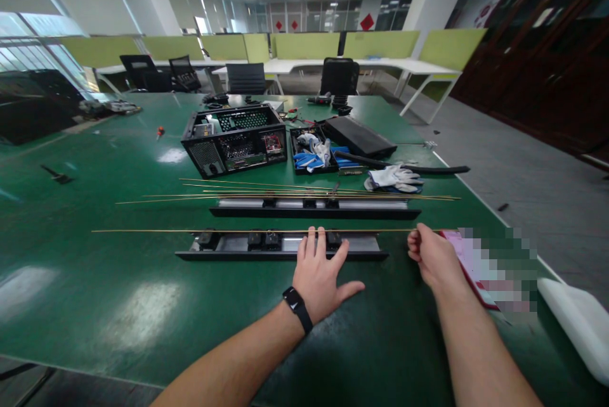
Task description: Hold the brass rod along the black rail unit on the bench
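Two hands are in play, and we have one thin brass rod (252, 231) between them! The left hand (321, 277) is spread wide, palm down, its fingertips reaching the rod's line; whether they press on it we cannot tell. The right hand (431, 255) is curled, pinching that rod near its right end, a short tip running on past the fist. We follow its long axis straight across, left to right, alongside the near rail (281, 256) and well beyond that rail's left end, out over the green tabletop (85, 293).

We count two rails: four black blocks visible on the near one, three on the far rail (314, 212). Over that second rail lie several more rods (285, 192), at least five, crossing too closely for an exact count, their left ends fanned. Behind them we see one computer case (238, 150) and one tray (314, 169) with gloves inside.
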Demonstrator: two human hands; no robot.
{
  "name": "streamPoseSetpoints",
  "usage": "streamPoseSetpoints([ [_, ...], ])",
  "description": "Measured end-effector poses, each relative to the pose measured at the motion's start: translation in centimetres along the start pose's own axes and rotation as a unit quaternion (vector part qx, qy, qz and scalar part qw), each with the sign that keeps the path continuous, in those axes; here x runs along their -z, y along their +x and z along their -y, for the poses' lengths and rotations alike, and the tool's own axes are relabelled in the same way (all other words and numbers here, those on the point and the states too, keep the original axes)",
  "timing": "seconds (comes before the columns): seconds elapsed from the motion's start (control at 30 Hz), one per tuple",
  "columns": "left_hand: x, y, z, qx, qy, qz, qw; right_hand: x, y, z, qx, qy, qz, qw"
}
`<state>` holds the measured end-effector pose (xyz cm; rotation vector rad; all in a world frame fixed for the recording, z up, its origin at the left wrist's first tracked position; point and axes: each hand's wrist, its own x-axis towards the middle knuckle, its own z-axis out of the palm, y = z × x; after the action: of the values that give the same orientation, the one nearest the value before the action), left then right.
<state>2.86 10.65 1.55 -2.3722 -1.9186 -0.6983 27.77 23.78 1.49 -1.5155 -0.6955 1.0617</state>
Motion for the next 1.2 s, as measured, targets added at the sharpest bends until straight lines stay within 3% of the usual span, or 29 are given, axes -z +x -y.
streamPoseSetpoints([
  [0.37, 0.1, -0.1, -0.1, 0.012, -0.007, 0.007, 1.000, -1.4, -1.9, -0.3, 0.002, 0.012, 0.095, 0.995],
  [0.47, 0.1, -0.1, -0.1, 0.014, -0.005, 0.009, 1.000, -1.1, -1.4, -0.2, 0.005, 0.015, 0.073, 0.997],
  [0.73, 0.0, -0.1, 0.1, 0.011, -0.001, 0.007, 1.000, 0.7, 0.5, 1.1, 0.004, 0.046, -0.057, 0.997],
  [1.2, 2.3, -1.6, -1.0, 0.067, 0.011, -0.028, 0.997, 0.8, 0.7, 1.3, -0.012, 0.052, -0.060, 0.997],
])
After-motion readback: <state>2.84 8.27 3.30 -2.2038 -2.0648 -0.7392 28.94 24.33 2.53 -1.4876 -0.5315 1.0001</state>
